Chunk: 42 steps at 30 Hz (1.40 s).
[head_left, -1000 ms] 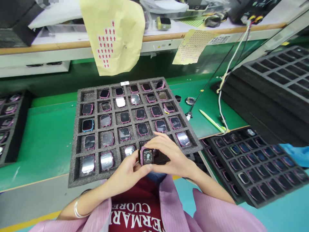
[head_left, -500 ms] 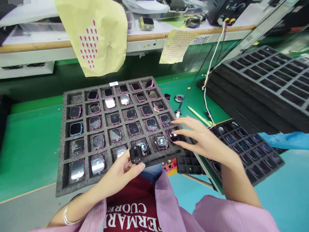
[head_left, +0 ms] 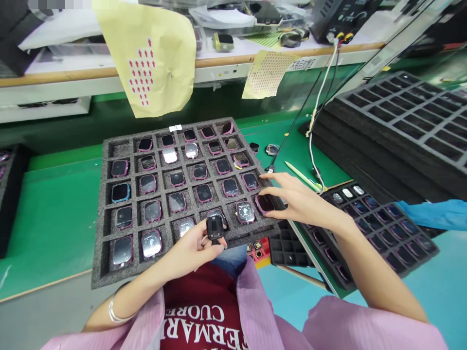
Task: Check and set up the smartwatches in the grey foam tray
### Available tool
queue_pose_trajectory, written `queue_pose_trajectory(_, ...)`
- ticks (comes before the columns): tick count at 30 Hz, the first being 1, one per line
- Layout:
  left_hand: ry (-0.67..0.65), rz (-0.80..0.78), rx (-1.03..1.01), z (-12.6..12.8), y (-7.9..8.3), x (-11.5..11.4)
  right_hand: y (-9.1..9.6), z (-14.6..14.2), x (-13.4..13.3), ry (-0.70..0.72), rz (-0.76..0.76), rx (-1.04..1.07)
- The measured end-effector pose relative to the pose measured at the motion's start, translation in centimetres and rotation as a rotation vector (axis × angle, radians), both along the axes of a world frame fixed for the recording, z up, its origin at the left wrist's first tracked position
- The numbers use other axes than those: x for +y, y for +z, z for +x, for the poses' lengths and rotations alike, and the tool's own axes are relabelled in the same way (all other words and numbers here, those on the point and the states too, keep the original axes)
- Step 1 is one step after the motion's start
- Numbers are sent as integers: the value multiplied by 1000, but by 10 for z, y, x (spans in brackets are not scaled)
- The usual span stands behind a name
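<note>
two hands over a grey foam tray (head_left: 98, 262) on the green bench.

left hand (head_left: 191, 252): thumb and fingertips pinched on a small black module (head_left: 215, 227). it is held off the tray, above the near edge and just in front of the near row. flat face turned up toward the camera, long axis running away from the person, the near end buried in the fingers.

right hand (head_left: 296, 200): loose, fingers stretched flat and apart, gripping nothing. thumb tip sits at the edge of a pink-rimmed watch body (head_left: 265, 203) in the near right corner cell. that body lies screen up, a little askew in its cell.

most other cells hold one watch body each, screens up, nearly all pink-rimmed.

right of the tray: a pale green pen (head_left: 302, 177) on the bench, then a second filled tray (head_left: 383, 233), then a stack of empty trays (head_left: 401, 121).
</note>
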<state>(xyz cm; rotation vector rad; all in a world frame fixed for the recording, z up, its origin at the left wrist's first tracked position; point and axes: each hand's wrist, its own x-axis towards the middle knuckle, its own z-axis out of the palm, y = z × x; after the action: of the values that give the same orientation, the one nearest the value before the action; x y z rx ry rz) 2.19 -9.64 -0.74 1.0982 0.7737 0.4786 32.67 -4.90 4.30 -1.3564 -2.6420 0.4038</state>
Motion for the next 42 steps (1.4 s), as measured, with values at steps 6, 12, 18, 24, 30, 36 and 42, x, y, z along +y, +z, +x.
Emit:
queue_pose_trajectory(6,-26,-5,-28,-1,6,3,14,-56,-28,43,-101,420)
queue_pose_trajectory(12,113,70,2,0,8,2,-22,-121,-41,134,83,431)
queue_pose_trajectory(18,202,113,-25,2,1,-1,-22,-123,-33,115,53,358)
queue_pose_trajectory(24,230,3,-105,-1,-1,-4,-28,-123,-37,148,30,430)
queue_pose_trajectory(30,228,-54,-163,-1,1,-4,-33,-122,-39,127,37,505)
queue_pose_trajectory(36,227,-91,-179,-1,0,-4,-33,-124,-37,103,9,574)
queue_pose_trajectory(42,220,-88,-160,-1,-5,-5,-33,-124,-35,91,-39,602)
